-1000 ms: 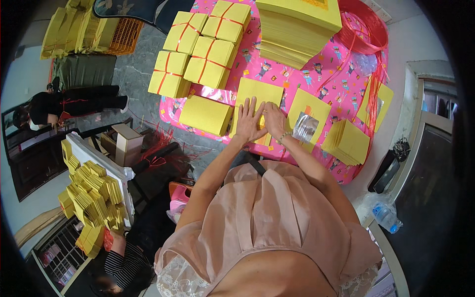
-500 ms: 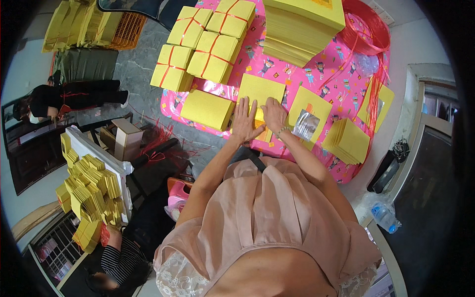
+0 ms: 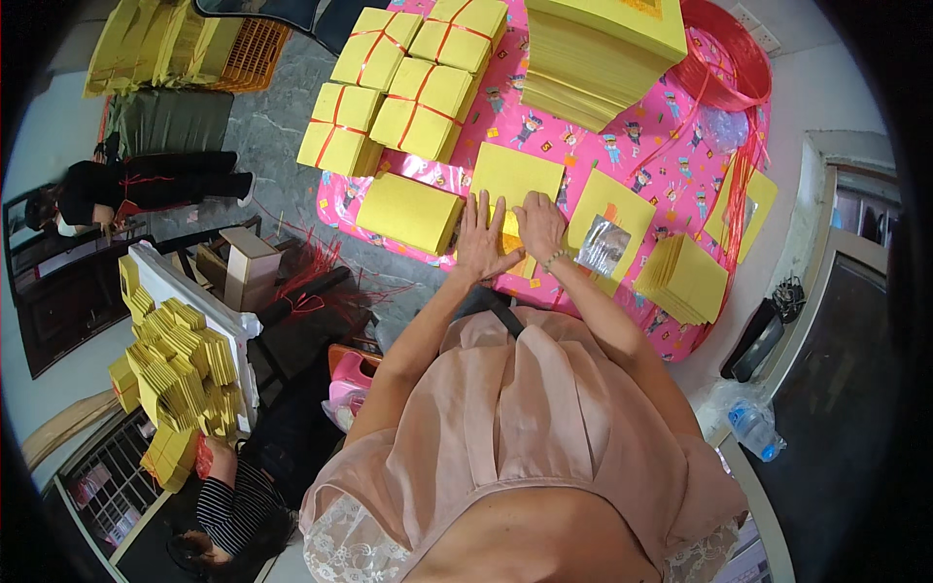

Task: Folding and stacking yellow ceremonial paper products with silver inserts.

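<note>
On the pink patterned tabletop, a yellow paper sheet (image 3: pixel 520 167) lies in front of me, with a shiny gold patch partly showing between my hands. My left hand (image 3: pixel 479 245) rests flat on its left side, fingers stretched and thumb out. Over its right side, my right hand (image 3: pixel 540 227) is curled, fingertips bent down onto the paper. Just left of my hands is a stack of folded yellow paper (image 3: pixel 408 214). To the right lies another yellow sheet with a silver patch (image 3: pixel 604 243), and beyond it a fanned pile of folded yellow paper (image 3: pixel 682 279).
Bundles tied with red ribbon (image 3: pixel 420 109) and a tall yellow paper stack (image 3: pixel 595 73) stand farther back. A red basket (image 3: pixel 756 85) trails red strips. At left, a co-worker in a striped sleeve (image 3: pixel 238 505) handles yellow bundles by a white table (image 3: pixel 222 309); another person stands beyond.
The view has shifted very slightly. Both my hands stay on the yellow sheet in nearly the same pose.
</note>
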The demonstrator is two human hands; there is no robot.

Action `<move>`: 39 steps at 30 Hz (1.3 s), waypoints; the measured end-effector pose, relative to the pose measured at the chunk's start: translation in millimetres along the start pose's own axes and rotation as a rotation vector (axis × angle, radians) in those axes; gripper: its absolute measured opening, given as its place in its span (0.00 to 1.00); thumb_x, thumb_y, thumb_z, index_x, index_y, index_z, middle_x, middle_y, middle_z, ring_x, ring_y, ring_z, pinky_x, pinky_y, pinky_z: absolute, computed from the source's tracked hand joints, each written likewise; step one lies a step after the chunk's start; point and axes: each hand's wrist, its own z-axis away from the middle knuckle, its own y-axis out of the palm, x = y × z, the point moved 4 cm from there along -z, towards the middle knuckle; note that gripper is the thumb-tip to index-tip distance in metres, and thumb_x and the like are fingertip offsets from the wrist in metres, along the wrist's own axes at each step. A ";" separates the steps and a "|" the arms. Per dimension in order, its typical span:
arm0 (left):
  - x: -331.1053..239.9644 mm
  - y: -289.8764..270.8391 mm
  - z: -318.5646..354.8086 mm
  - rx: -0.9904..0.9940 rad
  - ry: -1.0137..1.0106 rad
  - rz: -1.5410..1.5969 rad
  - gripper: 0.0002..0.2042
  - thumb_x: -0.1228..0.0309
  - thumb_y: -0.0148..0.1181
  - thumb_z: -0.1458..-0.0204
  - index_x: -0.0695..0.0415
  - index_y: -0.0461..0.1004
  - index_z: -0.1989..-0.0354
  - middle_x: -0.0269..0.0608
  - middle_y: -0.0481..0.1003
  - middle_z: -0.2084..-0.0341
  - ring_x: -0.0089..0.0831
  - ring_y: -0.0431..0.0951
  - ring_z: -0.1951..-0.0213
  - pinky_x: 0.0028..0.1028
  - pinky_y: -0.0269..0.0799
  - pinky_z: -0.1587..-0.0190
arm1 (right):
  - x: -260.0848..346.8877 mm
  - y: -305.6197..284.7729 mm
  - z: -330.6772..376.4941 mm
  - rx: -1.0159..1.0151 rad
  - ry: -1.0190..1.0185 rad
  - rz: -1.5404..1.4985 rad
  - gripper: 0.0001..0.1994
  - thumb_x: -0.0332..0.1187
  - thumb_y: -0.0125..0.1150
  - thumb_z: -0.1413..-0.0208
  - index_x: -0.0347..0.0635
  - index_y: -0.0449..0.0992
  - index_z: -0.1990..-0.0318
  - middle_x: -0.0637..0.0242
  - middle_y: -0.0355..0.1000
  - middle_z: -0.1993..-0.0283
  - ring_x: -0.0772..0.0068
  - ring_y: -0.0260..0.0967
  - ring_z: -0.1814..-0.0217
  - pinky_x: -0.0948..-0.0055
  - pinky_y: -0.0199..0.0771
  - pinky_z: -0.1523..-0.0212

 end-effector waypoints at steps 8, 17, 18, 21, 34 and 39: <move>-0.5 -4.3 -3.2 0.055 -0.024 0.001 0.55 0.36 0.58 0.61 0.58 0.46 0.29 0.66 0.40 0.31 0.66 0.37 0.31 0.55 0.40 0.31 | -0.5 -4.9 -1.3 0.001 -0.055 -0.017 0.15 0.39 0.63 0.47 0.38 0.68 0.62 0.51 0.69 0.63 0.47 0.70 0.60 0.54 0.71 0.62; -19.6 -13.0 5.2 -0.224 -0.114 0.315 0.34 0.65 0.63 0.52 0.64 0.55 0.38 0.65 0.57 0.41 0.58 0.56 0.38 0.47 0.55 0.38 | -7.1 -31.2 11.2 -0.023 -0.222 0.137 0.20 0.36 0.69 0.55 0.42 0.67 0.57 0.58 0.65 0.58 0.55 0.67 0.54 0.60 0.70 0.56; -19.2 -7.7 4.8 -0.260 -0.246 0.509 0.29 0.70 0.63 0.52 0.65 0.59 0.42 0.63 0.64 0.47 0.53 0.67 0.44 0.44 0.64 0.43 | -8.9 -30.8 10.7 -0.027 -0.239 0.144 0.19 0.36 0.68 0.54 0.43 0.67 0.57 0.60 0.65 0.59 0.57 0.67 0.55 0.61 0.70 0.56; -9.0 22.2 -2.6 -0.309 -0.664 0.987 0.21 0.68 0.63 0.49 0.66 0.61 0.52 0.50 0.73 0.65 0.38 0.76 0.63 0.35 0.73 0.58 | -11.4 -26.1 5.8 0.003 -0.340 0.214 0.16 0.35 0.65 0.52 0.44 0.68 0.59 0.63 0.66 0.61 0.61 0.67 0.56 0.63 0.68 0.57; -5.6 22.1 -41.1 -0.501 -0.804 1.235 0.11 0.71 0.61 0.47 0.61 0.63 0.69 0.35 0.70 0.79 0.22 0.73 0.78 0.24 0.70 0.76 | -16.2 -52.5 17.9 -0.169 -0.218 -0.036 0.19 0.38 0.60 0.43 0.34 0.67 0.50 0.49 0.66 0.55 0.49 0.66 0.54 0.56 0.66 0.52; -8.6 -43.7 -7.0 -0.508 -0.561 1.355 0.10 0.73 0.60 0.46 0.58 0.63 0.70 0.29 0.66 0.81 0.17 0.70 0.79 0.22 0.71 0.76 | -23.6 -49.6 24.9 -0.295 0.128 -0.500 0.20 0.43 0.57 0.39 0.33 0.67 0.51 0.53 0.68 0.54 0.60 0.69 0.53 0.64 0.72 0.56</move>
